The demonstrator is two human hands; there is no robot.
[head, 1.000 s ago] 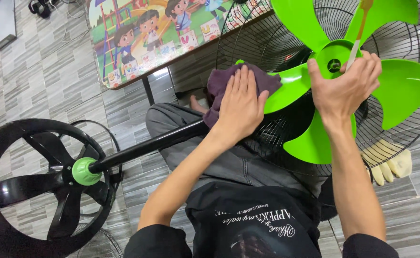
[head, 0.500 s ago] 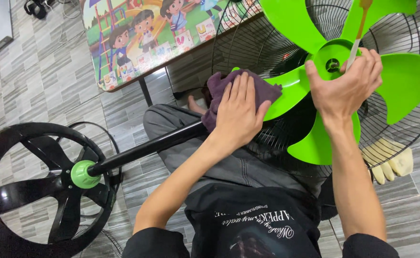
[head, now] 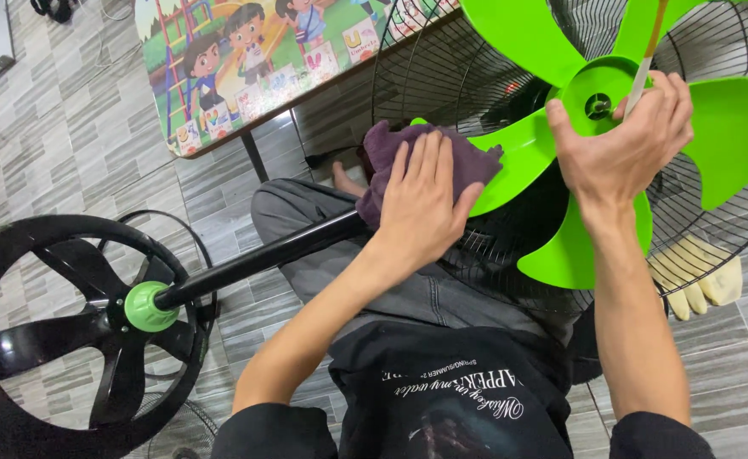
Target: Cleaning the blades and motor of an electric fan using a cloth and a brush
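We press our flat, spread left hand on a soft purple cloth over a glossy green blade, while our right hand, at three o'clock, pinches a thin stick.

A rectangular tabletop printed with a colourful cartoon playground picture stood at the upper left, above the grey tiled floor; small white and yellow card-like squares ran along its lower edge. Nothing else resembling a package, sign or screen showed, though the far corners were hard to read.
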